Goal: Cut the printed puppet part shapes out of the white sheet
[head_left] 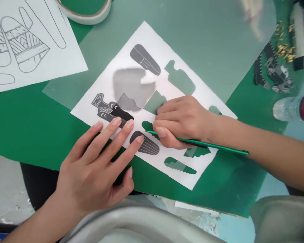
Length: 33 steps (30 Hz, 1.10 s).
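A white paper sheet (172,81) with dark printed shapes and several cut-out openings lies at an angle on the green mat. My left hand (93,168) rests with fingers spread, fingertips pressing the sheet's lower left edge by a dark patterned shape (101,106). One fingertip touches a dark striped shape (149,145). My right hand (181,121) is closed round a thin green-handled tool (218,145), leaning on the sheet. Its fine tip points left, at the top of the striped shape. I cannot tell whether the tip touches the paper.
A translucent sheet (192,30) lies beneath the white paper on the green mat (35,125). At upper left are a line-drawing sheet (40,67) and a tape roll (91,17). On the right are brass-coloured pieces (285,50), dark cut-outs (276,69) and a red-capped bottle (288,108).
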Tool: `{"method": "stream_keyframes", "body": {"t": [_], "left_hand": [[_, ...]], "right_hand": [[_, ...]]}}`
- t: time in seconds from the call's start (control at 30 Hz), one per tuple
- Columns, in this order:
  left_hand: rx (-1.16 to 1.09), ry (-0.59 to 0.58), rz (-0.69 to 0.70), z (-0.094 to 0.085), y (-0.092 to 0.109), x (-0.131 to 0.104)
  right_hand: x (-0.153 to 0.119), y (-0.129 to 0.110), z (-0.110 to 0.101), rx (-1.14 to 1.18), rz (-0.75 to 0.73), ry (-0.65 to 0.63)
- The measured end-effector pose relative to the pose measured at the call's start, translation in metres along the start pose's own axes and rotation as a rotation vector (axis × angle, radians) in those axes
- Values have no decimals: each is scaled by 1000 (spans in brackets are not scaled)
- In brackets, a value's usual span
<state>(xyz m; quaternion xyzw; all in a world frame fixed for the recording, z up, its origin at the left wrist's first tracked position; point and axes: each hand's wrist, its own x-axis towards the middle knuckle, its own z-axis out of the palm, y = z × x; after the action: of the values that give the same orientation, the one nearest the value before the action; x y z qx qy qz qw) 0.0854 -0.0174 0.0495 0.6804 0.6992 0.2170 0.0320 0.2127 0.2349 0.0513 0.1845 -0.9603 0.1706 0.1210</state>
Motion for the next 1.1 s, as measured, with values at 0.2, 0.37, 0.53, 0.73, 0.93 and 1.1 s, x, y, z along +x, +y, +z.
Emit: {"method": "stream_keyframes", "body": {"t": [0.2,0.37,0.53,0.73,0.93,1.1], "left_hand": [[17,8,18,1,-1,0],[20,9,21,1,-2,-1],[9,0,29,0,-3,2],[18,5,36,0,-4,2],[14,-10,29,-3,-2,1],[31,1,37,-1,-3,0]], "right_hand": [[-1,1,1,-6,-15,-3],[-1,0,-1,-9,2,-15],[-1,-15,-5,19,119,-35],[-3,-38,3,6,270,92],[-4,-38,10,-11,273,142],[-4,-39,8,-4,265,140]]}}
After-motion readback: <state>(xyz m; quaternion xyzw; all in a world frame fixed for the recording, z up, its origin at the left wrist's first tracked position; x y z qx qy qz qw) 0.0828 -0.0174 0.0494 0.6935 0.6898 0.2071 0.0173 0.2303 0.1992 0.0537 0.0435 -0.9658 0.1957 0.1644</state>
